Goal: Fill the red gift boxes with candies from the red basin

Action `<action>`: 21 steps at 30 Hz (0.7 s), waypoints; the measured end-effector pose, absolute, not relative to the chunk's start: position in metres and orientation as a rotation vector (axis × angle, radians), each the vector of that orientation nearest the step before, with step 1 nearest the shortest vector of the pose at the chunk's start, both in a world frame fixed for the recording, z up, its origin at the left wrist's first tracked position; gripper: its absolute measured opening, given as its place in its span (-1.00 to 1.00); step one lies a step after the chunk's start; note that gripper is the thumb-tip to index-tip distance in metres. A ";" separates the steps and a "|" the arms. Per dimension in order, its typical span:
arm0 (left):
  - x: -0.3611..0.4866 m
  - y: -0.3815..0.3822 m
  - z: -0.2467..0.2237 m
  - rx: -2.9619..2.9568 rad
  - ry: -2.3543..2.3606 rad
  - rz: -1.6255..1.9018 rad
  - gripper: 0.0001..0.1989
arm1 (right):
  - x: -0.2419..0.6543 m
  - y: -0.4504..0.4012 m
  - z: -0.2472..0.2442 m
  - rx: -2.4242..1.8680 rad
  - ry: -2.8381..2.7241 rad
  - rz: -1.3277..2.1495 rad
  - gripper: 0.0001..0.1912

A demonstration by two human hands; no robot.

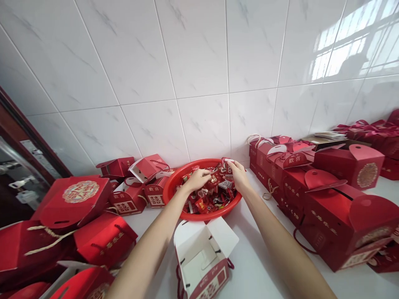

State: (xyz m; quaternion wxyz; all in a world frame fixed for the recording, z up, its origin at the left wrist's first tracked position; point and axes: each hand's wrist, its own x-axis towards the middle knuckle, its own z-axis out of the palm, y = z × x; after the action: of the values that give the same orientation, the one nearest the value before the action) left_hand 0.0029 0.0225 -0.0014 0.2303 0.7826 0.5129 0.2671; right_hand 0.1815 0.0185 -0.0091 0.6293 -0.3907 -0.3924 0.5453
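A red plastic basket [170, 195] full of wrapped sweets [215, 201] stands against the tiled wall. Over its left half, my left hand [199, 179] is closed on a red candy packet [214, 179] with pale lettering. My right hand [239, 173], at the basket's right rim, pinches a dark red packet [225, 162] with white patterning. Both packets are close together above the sweets. In front of the basket, between my forearms, is a gift box [202, 265] with its flaps up, white inside and red outside, with dark red cord handles.
Red gift boxes [75, 199] crowd the left side, some with rope handles. A row of closed red boxes [299, 195] runs along the right. Behind them lies a stack of papers [330, 136]. At far left is a door frame with keys [23, 182] in a lock.
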 end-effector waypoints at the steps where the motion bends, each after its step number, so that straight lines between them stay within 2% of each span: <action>1: -0.001 0.025 -0.001 2.069 1.390 0.866 -0.71 | 0.182 0.018 -0.009 -0.896 -0.902 1.253 -0.79; 4: -0.007 0.029 -0.002 1.878 1.261 1.130 -0.66 | 0.182 0.018 -0.009 -0.868 -0.908 1.250 -0.81; 8: -0.006 0.029 -0.004 1.797 1.129 1.269 -0.52 | 0.183 0.017 -0.007 -0.816 -0.880 1.347 -0.85; 16: -0.010 0.029 -0.003 1.983 1.228 1.251 -0.72 | 0.189 0.013 0.003 -0.716 -0.733 1.684 -0.93; 21: -0.005 0.022 -0.001 2.138 1.224 1.222 -0.58 | 0.188 0.014 -0.001 -0.706 -0.881 1.683 -0.97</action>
State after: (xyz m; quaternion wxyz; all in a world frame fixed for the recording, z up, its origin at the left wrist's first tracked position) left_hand -0.0054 0.0223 -0.0006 0.1946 0.7625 0.4368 0.4359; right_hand 0.1882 0.0137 -0.0013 0.5290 -0.2954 -0.3691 0.7047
